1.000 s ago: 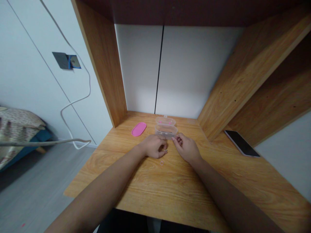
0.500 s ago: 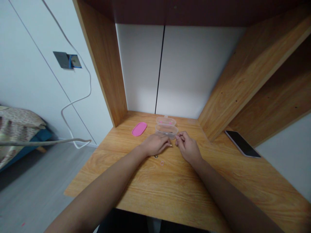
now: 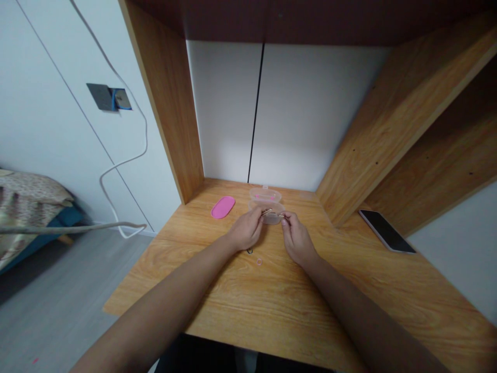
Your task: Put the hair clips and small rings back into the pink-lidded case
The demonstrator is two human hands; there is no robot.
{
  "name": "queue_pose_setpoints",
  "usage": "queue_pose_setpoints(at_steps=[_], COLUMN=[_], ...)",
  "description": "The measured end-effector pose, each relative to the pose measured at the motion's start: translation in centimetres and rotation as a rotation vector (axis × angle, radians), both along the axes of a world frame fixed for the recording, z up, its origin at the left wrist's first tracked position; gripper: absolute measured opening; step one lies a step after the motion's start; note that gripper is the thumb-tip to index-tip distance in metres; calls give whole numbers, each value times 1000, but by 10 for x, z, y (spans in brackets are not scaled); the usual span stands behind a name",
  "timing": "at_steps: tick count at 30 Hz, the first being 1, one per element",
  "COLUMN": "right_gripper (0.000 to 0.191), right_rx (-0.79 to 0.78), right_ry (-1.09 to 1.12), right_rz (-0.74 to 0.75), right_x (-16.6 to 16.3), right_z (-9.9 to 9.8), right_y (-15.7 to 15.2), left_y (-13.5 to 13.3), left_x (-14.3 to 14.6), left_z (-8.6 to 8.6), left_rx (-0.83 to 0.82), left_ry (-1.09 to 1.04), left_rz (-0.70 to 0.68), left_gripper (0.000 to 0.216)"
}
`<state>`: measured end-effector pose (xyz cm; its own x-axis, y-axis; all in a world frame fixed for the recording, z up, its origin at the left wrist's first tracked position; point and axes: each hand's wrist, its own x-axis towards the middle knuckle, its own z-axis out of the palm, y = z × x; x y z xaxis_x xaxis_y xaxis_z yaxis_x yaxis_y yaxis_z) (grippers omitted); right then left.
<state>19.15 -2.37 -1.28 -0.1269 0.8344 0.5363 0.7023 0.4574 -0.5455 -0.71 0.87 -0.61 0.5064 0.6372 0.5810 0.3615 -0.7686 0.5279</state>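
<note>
My left hand (image 3: pixel 247 228) is closed, its thumb and forefinger pinching a slim gold-coloured hair clip (image 3: pixel 266 212). Opposite it, my right hand (image 3: pixel 298 239) pinches a small thin metal piece (image 3: pixel 281 215), which looks like another clip but is too small to be sure of. Both hands are raised in front of an open clear plastic case (image 3: pixel 275 219), whose lid is tipped back with pink bits at it. Nearer to me on the desk lie a small dark ring-shaped band (image 3: pixel 249 251) and a pink ring-shaped band (image 3: pixel 259 262).
A pink oval lid or tray (image 3: pixel 223 207) lies left of the case. On the right a phone or tablet (image 3: pixel 386 231) rests on the wooden desk (image 3: pixel 248 305). Wooden panels (image 3: pixel 166 103) flank the desk, and a white cable (image 3: pixel 145 124) hangs at the left.
Both hands have lifted slightly and turned, so the gold-coloured clip in the left fingers and the thin piece in the right now show before the case. The bands on the desk stay put.
</note>
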Motion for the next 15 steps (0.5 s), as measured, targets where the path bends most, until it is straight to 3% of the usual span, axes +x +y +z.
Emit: queue_pose_setpoints(at_steps=[4, 10, 15], right_gripper=[25, 27, 26], right_rx=[-14, 30, 66], right_ry=[12, 119, 125], right_rz=[9, -19, -1], right_x=[5, 12, 12], right_z=[2, 2, 0], right_y=[1, 6, 8], left_y=[6, 12, 10], left_x=[0, 0, 0], left_z=[-3, -11, -9], left_rx=[26, -98, -120], left_ry=[-79, -119, -148], left_rz=[-47, -5, 8], left_gripper=[33, 37, 36])
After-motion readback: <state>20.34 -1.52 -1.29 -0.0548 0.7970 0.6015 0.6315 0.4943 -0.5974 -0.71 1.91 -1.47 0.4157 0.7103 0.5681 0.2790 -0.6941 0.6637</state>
